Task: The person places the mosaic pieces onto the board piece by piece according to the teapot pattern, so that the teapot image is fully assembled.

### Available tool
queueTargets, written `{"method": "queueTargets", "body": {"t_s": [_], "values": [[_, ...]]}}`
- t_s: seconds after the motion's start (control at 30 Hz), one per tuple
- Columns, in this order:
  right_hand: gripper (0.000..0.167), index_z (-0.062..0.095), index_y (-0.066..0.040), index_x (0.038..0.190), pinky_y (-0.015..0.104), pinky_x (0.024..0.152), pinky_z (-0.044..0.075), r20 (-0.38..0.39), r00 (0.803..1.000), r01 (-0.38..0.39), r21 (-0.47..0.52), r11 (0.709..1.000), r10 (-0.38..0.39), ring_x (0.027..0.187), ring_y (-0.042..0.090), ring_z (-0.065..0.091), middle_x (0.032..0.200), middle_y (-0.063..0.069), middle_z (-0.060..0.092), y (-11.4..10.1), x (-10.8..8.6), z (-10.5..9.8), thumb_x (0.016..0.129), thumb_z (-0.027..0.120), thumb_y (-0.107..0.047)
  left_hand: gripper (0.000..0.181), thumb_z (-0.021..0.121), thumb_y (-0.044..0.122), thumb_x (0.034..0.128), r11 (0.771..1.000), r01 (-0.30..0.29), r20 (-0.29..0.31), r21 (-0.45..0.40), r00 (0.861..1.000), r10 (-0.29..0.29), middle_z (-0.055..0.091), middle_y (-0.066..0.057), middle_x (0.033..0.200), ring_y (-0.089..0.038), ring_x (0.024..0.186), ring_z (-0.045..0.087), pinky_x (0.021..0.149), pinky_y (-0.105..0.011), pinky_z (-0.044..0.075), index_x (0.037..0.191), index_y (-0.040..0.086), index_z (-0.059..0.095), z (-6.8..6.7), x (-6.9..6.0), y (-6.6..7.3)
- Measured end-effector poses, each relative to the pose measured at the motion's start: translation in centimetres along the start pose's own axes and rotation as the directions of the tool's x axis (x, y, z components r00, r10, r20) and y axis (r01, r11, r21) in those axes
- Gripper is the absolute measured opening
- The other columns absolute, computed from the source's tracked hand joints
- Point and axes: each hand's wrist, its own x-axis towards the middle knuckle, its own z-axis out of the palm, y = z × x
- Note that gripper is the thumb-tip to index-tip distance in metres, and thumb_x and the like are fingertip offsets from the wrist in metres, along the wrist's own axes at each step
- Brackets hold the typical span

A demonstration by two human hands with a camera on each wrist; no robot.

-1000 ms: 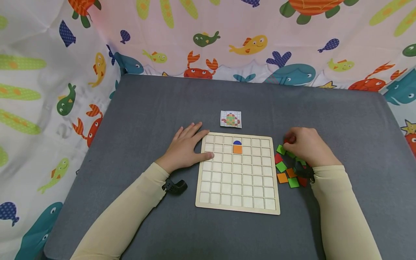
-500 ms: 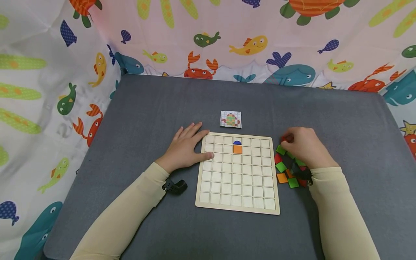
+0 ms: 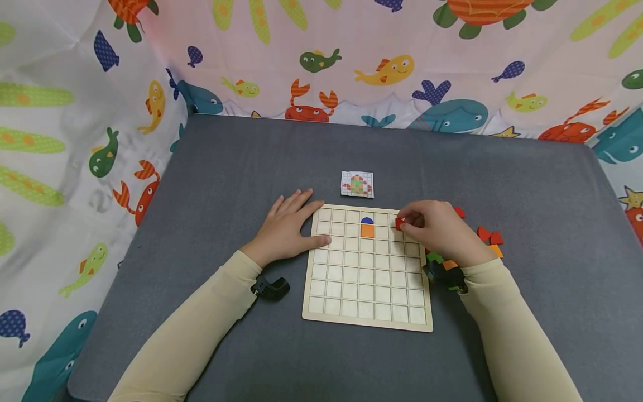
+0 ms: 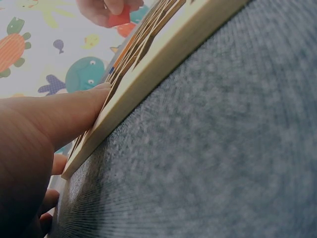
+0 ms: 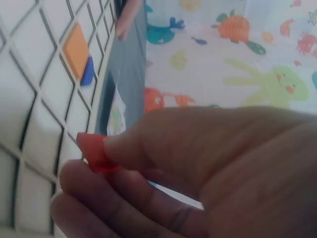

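Note:
A wooden grid board lies on the table. In its upper rows sit a blue half-round tile and, just below it, an orange square tile. My left hand rests at the board's upper left edge with fingers spread, the thumb lying over the rim. Over the upper right cells, my right hand pinches a red tile between thumb and fingers. The right wrist view shows this tile with a pointed corner; the fingers hide its full shape. In the left wrist view the red tile appears above the board.
Beyond the board lies a small picture card with a coloured grid pattern. Loose tiles lie right of the board, among them red ones and a green one, partly hidden by the right wrist. A patterned curtain stands behind the table.
My right hand has moved left from the loose tiles to above the board's upper right, carrying the red tile. The left hand has stayed in place.

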Motion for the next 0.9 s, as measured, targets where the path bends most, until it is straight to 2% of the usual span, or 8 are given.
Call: {"method": "queueTargets", "body": {"t_s": [0.3,0.63,0.9], "values": [[0.011,0.076,-0.008,0.108,0.036,0.076,0.055,0.053,0.997,0.056,0.014,0.998,-0.057,0.081,0.017,0.064,0.09,0.0,0.073,-0.5,0.9,1.6,0.098,0.073,-0.013,0.09,0.064,0.072,0.0922,1.0,0.002,-0.002,0.0,1.0,-0.002,0.02,-0.003,0.176,-0.024,0.164,0.009,0.131,-0.051,-0.003,0.164,0.024,0.04,0.0,0.0,0.0],[0.011,0.076,-0.01,0.108,0.035,0.073,0.054,0.046,0.993,0.107,0.006,0.994,-0.107,0.077,0.016,0.061,0.088,-0.001,0.072,-0.1,1.5,2.9,0.099,0.072,-0.014,0.089,0.064,0.072,0.0926,1.0,-0.002,-0.004,0.001,1.0,0.002,0.019,-0.003,0.176,-0.024,0.164,0.009,0.131,-0.052,-0.002,0.164,0.024,0.04,0.0,0.0,0.0],[0.012,0.081,-0.01,0.107,0.034,0.071,0.053,0.03,0.987,0.157,-0.047,0.986,-0.156,0.079,0.016,0.06,0.093,0.001,0.072,0.0,1.6,3.2,0.099,0.073,-0.013,0.09,0.065,0.072,0.0923,1.0,0.001,-0.003,0.003,1.0,-0.001,0.019,-0.003,0.176,-0.024,0.164,0.009,0.131,-0.052,-0.003,0.164,0.024,0.04,0.1,0.0,0.0]]}}
